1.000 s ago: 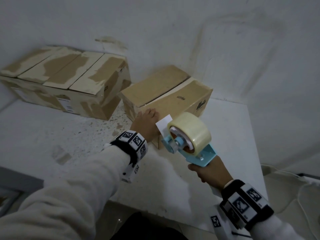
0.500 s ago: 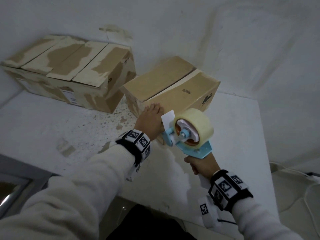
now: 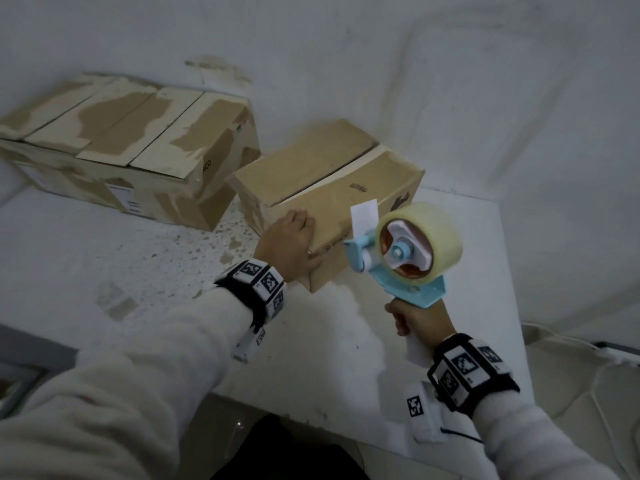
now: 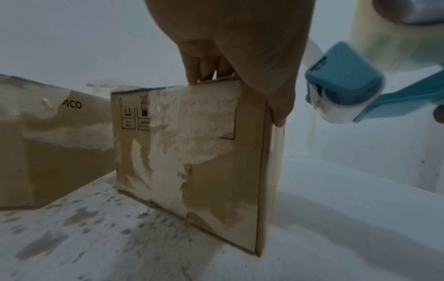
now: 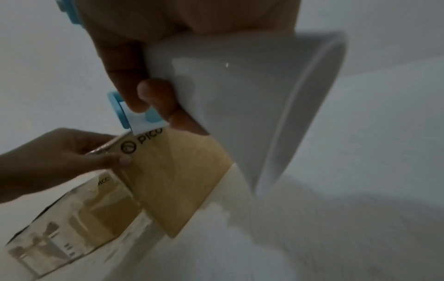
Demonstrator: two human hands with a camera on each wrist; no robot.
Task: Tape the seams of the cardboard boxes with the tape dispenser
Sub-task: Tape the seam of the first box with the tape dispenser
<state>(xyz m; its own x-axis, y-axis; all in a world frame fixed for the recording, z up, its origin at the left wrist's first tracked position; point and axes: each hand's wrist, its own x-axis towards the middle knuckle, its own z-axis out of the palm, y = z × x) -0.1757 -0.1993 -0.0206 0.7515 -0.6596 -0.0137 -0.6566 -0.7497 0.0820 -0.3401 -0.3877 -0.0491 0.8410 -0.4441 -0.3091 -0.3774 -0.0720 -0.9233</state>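
A small cardboard box (image 3: 311,168) stands on the white table (image 3: 104,254), its top seam running away from me. My left hand (image 3: 291,244) grips its near left corner, fingers over the top edge and thumb on the front face, as the left wrist view shows of the hand (image 4: 240,47) and box (image 4: 192,152). My right hand (image 3: 419,320) grips the white handle (image 5: 240,95) of the blue tape dispenser (image 3: 408,258), which carries a roll of clear tape. The dispenser's roller head (image 4: 343,76) hovers just right of my left thumb, close to the box's front face (image 5: 173,180).
A larger, worn cardboard box (image 3: 131,143) sits at the back left against the white wall, nearly touching the small box. The table's right edge (image 3: 509,306) drops to a floor with white cables (image 3: 588,358). Bare tabletop lies to my front left.
The dispenser has shifted a little right and up along the box's front face, away from my left hand. My left hand keeps its hold on the box corner.
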